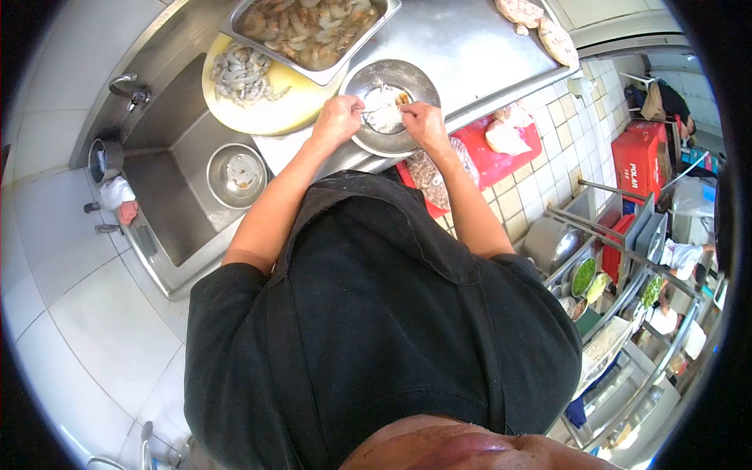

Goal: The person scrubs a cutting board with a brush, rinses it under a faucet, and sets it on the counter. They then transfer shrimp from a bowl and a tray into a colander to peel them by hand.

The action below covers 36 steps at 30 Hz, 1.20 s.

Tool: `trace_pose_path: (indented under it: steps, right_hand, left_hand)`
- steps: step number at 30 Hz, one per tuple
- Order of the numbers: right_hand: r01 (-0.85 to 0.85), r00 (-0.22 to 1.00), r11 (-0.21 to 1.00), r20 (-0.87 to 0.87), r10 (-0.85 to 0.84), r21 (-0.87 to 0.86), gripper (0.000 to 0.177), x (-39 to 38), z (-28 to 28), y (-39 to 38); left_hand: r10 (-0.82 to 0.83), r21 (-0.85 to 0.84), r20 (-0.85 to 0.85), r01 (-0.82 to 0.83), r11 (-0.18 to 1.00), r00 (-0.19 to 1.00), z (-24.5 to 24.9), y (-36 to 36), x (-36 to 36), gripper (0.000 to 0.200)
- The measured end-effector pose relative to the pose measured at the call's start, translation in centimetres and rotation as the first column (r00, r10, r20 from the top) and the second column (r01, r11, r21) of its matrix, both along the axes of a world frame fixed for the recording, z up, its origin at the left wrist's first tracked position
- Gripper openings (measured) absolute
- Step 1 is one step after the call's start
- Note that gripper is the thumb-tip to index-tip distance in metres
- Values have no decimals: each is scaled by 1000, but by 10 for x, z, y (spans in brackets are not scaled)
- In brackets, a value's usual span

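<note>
Above the round silver metal bowl (424, 83), pinching between left hand (339, 120) and right hand (424, 125) a small pale piece (381, 110), too blurred to identify, apparently mid-cleaning, next probably needing a steady pull, with curled grey shrimp (241, 74) left of the bowl.

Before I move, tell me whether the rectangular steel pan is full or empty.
Not empty: shrimp spread across the rectangular steel pan, hiding most of its bottom; exact fill level unclear.
</note>
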State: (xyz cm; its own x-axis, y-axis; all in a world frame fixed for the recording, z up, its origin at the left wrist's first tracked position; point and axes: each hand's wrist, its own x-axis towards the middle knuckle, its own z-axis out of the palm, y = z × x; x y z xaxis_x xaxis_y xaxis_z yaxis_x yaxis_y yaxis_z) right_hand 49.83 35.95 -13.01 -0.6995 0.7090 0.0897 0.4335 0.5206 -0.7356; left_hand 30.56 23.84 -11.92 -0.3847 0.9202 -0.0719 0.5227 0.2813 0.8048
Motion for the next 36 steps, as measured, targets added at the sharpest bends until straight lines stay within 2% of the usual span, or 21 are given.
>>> trace_pose_path:
  steps: [1, 3, 4, 6, 7, 9, 10, 12, 14, 15, 18, 20, 21, 23, 26, 28, 30, 31, 34, 35, 36]
  right_hand:
    - [51, 999, 998, 17, -52, 36, 25, 2, -2, 4]
    - [-12, 999, 970, -33, 21, 242, 24, -1, -4, 4]
    - [-36, 997, 938, -52, 57, 344, 24, -4, -2, 2]
    - [-40, 991, 996, -125, 49, 74, 24, -20, 12, -11]
    - [-49, 986, 997, -160, 38, -65, 25, -28, 22, -19]
    - [6, 997, 973, -79, -25, -232, 26, -37, 33, -29]
    - [33, 998, 950, -36, -47, -312, 27, -40, 35, -31]
    - [31, 999, 972, -15, -36, -231, 25, -43, 34, -31]
    - [13, 998, 994, -54, -18, -105, 24, -44, 31, -31]
    - [77, 994, 993, -66, -83, -94, 23, -44, 29, -29]
    - [224, 967, 969, -104, -234, -100, 20, -41, 15, -11]
    - [263, 949, 951, -133, -286, -163, 18, -31, 1, 8]
    - [232, 973, 966, 39, -229, -117, 18, -27, 9, 11]
    - [142, 919, 989, 376, -118, -37, 17, -22, 34, 14]
    - [30, 999, 908, -45, -12, 417, 20, -21, -5, 13]
    - [-53, 992, 997, -112, 59, 50, 30, -40, 25, -8]
    - [-133, 975, 928, -212, 60, -347, 35, -64, 62, -36]
    - [-164, 977, 935, -182, 110, -315, 31, -71, 66, -42]
    - [-135, 990, 989, -46, 133, -57, 24, -76, 48, -43]
    - [-158, 985, 987, -73, 158, 10, 21, -75, 43, -41]
    - [-152, 985, 986, -98, 145, -69, 21, -75, 41, -40]
  left_hand:
    - [-11, 22, 1, 11, 1000, 1000, 0, -1, -5, 17]
    - [-48, 36, -1, 48, 998, 999, 2, -2, -9, 19]
    - [-46, -9, 107, 48, 999, 993, 3, -1, -7, 23]
    - [-27, -100, 317, 62, 993, 948, 10, 2, -2, 34]
    - [-26, -29, 357, 39, 999, 934, 0, 4, -1, 39]
    - [-26, 107, 433, -23, 994, 901, -14, 8, 3, 49]
    - [3, 92, 479, -53, 994, 878, -11, 7, 4, 50]
    - [69, 55, 564, -121, 991, 823, -3, 1, 6, 52]
    - [88, -21, 572, -92, 996, 816, -6, -1, 0, 53]
    - [95, -58, 577, -76, 995, 811, -3, -2, -2, 53]
    - [120, -143, 469, -58, 988, 875, 7, -8, -11, 52]
    - [109, -80, 396, -85, 993, 912, 4, -18, -22, 48]
    - [107, -50, 355, -96, 994, 929, 3, -24, -27, 46]
    - [138, -13, 274, -140, 990, 952, 7, -34, -37, 42]
    - [135, 12, 188, -139, 990, 973, 27, -43, -40, 40]
    - [105, 28, 146, -110, 994, 984, 32, -38, -32, 40]
    - [66, 51, 95, -71, 996, 993, 30, -29, -21, 40]
    - [56, 7, 65, -56, 998, 996, 45, -26, -14, 43]
    - [62, -13, 59, -61, 998, 996, 46, -26, -14, 47]
    - [71, -11, 67, -70, 997, 995, 46, -27, -14, 47]
    - [78, -12, 76, -77, 997, 994, 47, -30, -17, 46]
